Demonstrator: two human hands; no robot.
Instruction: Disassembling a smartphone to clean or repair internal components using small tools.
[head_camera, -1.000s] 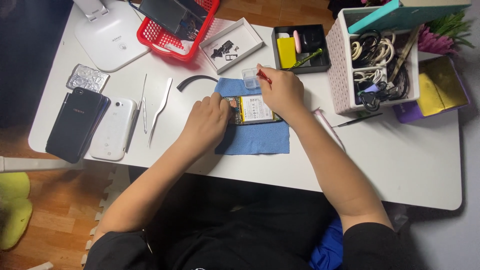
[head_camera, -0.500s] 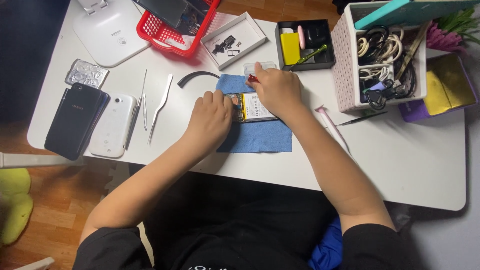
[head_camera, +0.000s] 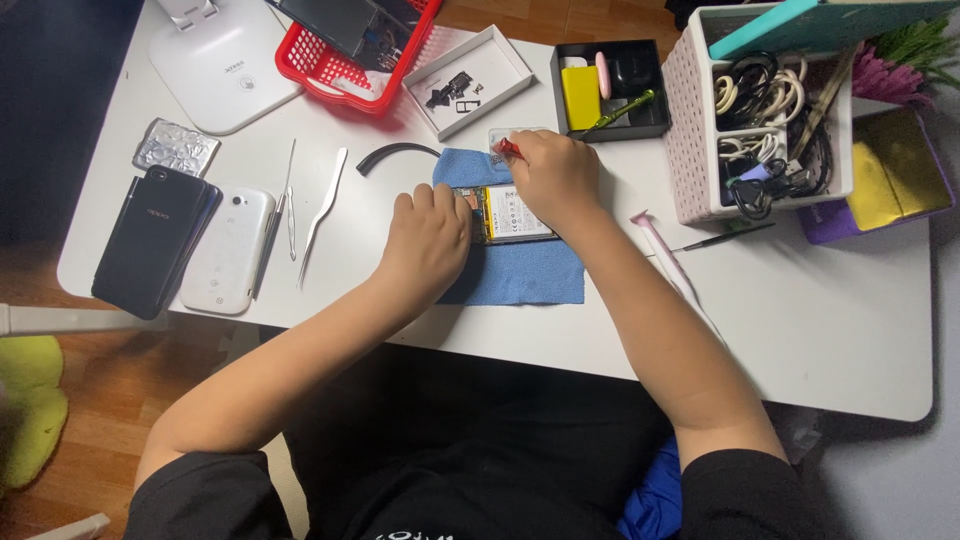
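An opened phone with a yellow and white battery (head_camera: 512, 213) lies on a blue cloth (head_camera: 520, 272) on the white table (head_camera: 820, 330). My left hand (head_camera: 428, 238) presses down on the phone's left end. My right hand (head_camera: 552, 175) is closed around a small red-handled tool (head_camera: 506, 148), whose tip points down at the phone's far edge. A small clear dish (head_camera: 500, 135) sits just beyond the tool.
Left of the cloth lie two metal tweezers (head_camera: 320, 215), a curved black strip (head_camera: 395, 153), a white phone (head_camera: 228, 250), a black phone (head_camera: 155, 240) and a foil blister pack (head_camera: 176, 146). Behind stand a red basket (head_camera: 345, 60), white box (head_camera: 468, 65), black tray (head_camera: 612, 88) and cable-filled pink basket (head_camera: 760, 110). A pink stick (head_camera: 665, 255) lies right.
The view has shifted slightly; both hands stay on the phone, with the right hand's tool working at the phone's far edge.
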